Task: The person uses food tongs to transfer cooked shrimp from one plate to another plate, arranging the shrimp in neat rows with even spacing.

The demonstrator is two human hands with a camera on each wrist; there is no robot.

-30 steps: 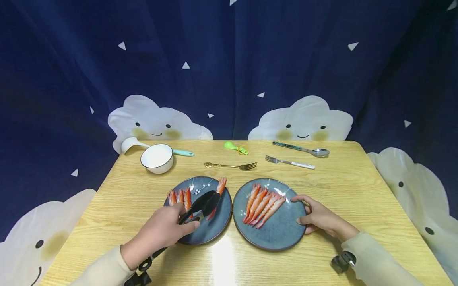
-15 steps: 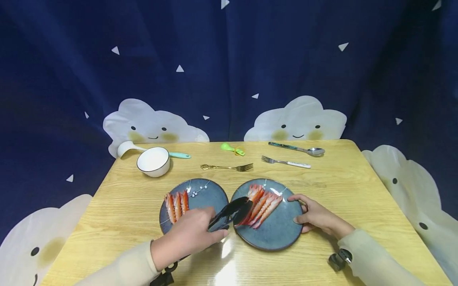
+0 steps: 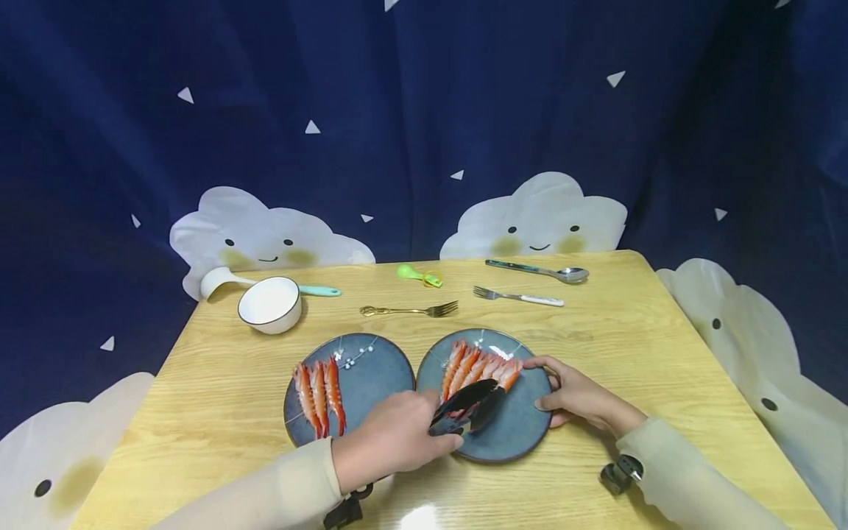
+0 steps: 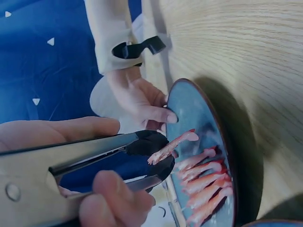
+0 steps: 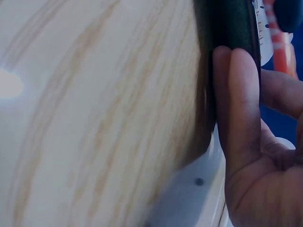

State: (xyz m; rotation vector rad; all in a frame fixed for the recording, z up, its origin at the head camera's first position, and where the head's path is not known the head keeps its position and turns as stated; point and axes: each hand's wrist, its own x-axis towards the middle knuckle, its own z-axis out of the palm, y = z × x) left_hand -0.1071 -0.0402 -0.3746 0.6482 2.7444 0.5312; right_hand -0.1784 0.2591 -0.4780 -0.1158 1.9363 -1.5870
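My left hand [image 3: 391, 440] grips black-tipped metal tongs [image 3: 467, 400] over the right blue plate [image 3: 520, 430]. Between the tong tips is a single shrimp [image 4: 171, 147], beside the row of several shrimp [image 4: 206, 189] lying on that plate. At the plate's right rim, my right hand [image 3: 586, 397] holds on with the thumb above; the right wrist view shows fingers [image 5: 244, 94] beneath the rim. Three shrimp [image 3: 318, 397] lie side by side on the left blue plate [image 3: 380, 372], which is partly hidden by my left hand and sleeve.
Behind the left plate stands a white bowl [image 3: 278, 318] in front of a ladle [image 3: 321, 291]. A gold fork [image 3: 397, 310], a green spoon [image 3: 412, 273], a white-handled fork [image 3: 539, 300] and a metal spoon [image 3: 570, 274] lie toward the table's back edge.
My left hand has carried the tongs and shrimp rightward from the left plate, over the right plate's row, to its right end. My right hand keeps its hold on the rim.
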